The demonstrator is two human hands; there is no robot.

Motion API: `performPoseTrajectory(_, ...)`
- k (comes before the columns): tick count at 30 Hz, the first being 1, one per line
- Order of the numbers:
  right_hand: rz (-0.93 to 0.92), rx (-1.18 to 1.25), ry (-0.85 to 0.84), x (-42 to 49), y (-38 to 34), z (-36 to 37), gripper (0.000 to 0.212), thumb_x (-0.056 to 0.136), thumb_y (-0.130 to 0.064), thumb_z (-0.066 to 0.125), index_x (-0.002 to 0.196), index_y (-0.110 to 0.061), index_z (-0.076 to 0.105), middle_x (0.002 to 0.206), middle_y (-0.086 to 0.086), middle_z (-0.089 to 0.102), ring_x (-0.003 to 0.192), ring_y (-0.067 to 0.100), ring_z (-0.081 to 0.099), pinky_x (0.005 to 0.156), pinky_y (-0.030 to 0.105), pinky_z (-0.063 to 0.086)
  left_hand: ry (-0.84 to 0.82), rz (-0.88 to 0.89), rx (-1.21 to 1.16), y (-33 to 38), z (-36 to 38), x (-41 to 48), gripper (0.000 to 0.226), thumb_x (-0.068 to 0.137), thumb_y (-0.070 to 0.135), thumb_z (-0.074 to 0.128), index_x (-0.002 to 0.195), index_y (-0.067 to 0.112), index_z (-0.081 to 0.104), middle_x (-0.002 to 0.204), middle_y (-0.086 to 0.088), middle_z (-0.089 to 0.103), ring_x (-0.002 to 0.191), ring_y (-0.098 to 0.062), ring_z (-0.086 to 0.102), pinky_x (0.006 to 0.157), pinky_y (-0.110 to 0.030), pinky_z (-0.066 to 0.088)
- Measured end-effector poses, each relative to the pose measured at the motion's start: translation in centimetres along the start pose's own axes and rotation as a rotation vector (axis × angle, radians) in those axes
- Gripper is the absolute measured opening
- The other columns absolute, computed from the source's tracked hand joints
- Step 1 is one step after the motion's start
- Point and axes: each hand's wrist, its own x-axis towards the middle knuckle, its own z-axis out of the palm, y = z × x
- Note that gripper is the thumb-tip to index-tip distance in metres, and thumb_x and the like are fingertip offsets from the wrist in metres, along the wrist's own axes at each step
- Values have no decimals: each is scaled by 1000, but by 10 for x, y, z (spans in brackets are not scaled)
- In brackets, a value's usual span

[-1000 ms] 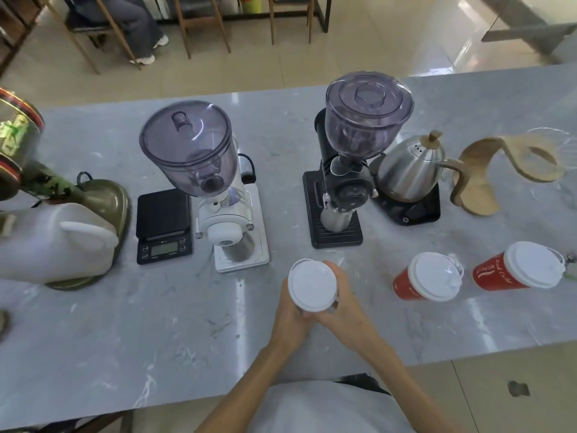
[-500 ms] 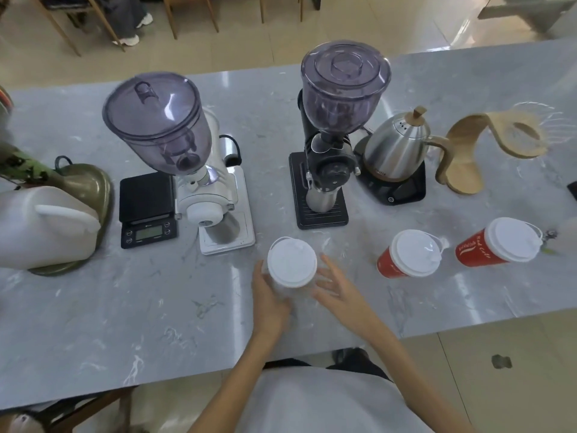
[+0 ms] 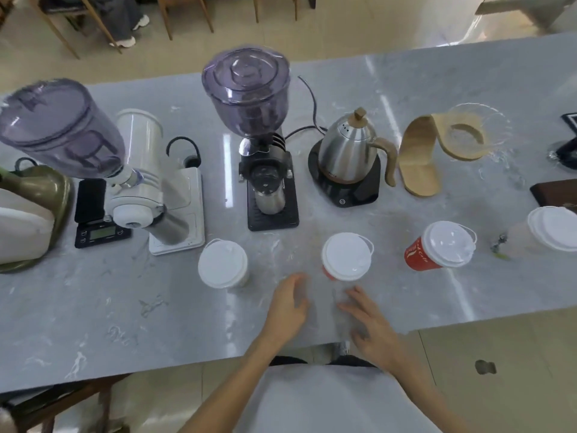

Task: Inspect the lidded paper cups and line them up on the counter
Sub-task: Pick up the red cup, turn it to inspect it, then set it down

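Three lidded paper cups stand in a row on the grey marble counter [image 3: 131, 310]. A white cup [image 3: 222, 267] is on the left, a red cup with a white lid [image 3: 346, 257] stands in the middle, and a second red cup [image 3: 440, 249] is to its right. My left hand [image 3: 288, 304] hovers open just below and left of the middle cup, touching nothing. My right hand [image 3: 371, 323] is open below that cup, fingers spread. A pale lidded cup [image 3: 551, 234] stands blurred at the far right.
Behind the cups stand a white grinder [image 3: 146, 189], a black scale [image 3: 93, 220], a black grinder [image 3: 265, 170], a steel kettle on its base [image 3: 349, 160] and a wooden dripper stand [image 3: 424, 154]. A white jug [image 3: 22, 232] sits at the left edge.
Both hands have let go of the white cup, which now stands on the counter, and moved right toward the middle red cup. The camera view has shifted right.
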Motion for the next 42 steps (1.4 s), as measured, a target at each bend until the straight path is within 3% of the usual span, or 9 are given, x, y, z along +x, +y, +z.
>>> performPoseTrajectory(3, 128, 301, -64, 3, 9, -27, 55, 89, -6, 59, 130, -42, 53, 149, -16, 40, 140, 11, 38, 115, 29, 34, 14, 66, -31, 34, 17, 21, 75, 77, 18, 78, 143, 12, 44, 144, -6, 52, 133, -21, 48, 112, -38, 40)
performPoseTrajectory(6, 221, 522, 44, 28, 3, -49, 81, 90, -16, 72, 151, -39, 25, 156, -9, 32, 142, 10, 36, 110, 36, 40, 72, 99, -145, 57, 26, 37, 86, 63, 32, 88, 139, 17, 51, 137, 0, 61, 126, -13, 56, 106, -32, 46)
performPoseTrajectory(9, 162, 615, 31, 60, -13, -65, 111, 77, -28, 84, 154, -43, 6, 153, -21, 30, 135, -5, 37, 106, 20, 36, 12, 147, -204, 70, 33, 41, 64, 79, 23, 83, 136, 23, 55, 134, 5, 64, 126, -11, 58, 109, -38, 48)
performPoseTrajectory(14, -39, 541, -92, 87, -26, -77, 114, 77, -12, 82, 152, -35, -1, 147, -26, 24, 129, -25, 26, 97, -6, 23, 11, 144, -158, 75, 33, 35, 61, 91, -1, 67, 146, 5, 43, 144, -12, 56, 134, -21, 52, 114, -43, 41)
performPoseTrajectory(23, -297, 409, -59, 123, -95, -213, 72, 65, -42, 87, 126, -51, 50, 122, -27, 58, 114, -1, 58, 91, 24, 54, 109, 178, -427, 167, 2, 31, 76, 78, 8, 81, 142, 28, 45, 134, 5, 61, 120, -8, 60, 85, -20, 56)
performPoseTrajectory(27, -400, 397, -21, 141, -142, -310, 63, 66, -38, 87, 120, -43, 57, 114, -18, 67, 104, 2, 66, 82, 20, 57, 75, 187, -768, 248, -33, 37, 47, 98, 25, 58, 140, 6, 51, 145, -22, 52, 113, 5, 62, 97, -18, 50)
performPoseTrajectory(28, -426, 384, -10, 144, -155, -334, 62, 65, -40, 87, 120, -43, 58, 114, -15, 68, 103, 2, 67, 79, 20, 57, 60, 120, -951, 268, -41, 40, 53, 100, 41, 52, 138, 4, 53, 144, -25, 54, 117, -7, 64, 104, -32, 50)
performPoseTrajectory(31, -513, 366, 12, 147, -192, -397, 59, 65, -43, 84, 118, -42, 59, 116, -9, 66, 99, 3, 68, 71, 20, 58, -176, -56, -1320, 332, -61, 46, 64, 96, 56, 45, 134, 5, 54, 134, -25, 62, 121, -43, 60, 102, -64, 44)
performPoseTrajectory(42, -589, 298, 186, 157, -247, -523, 51, 73, -49, 78, 120, -41, 60, 107, -11, 73, 98, 14, 73, 71, 28, 60, -619, 20, -1646, 483, -70, 61, 52, 95, 41, 53, 126, 0, 58, 98, -24, 67, 84, -34, 66, 55, -36, 62)
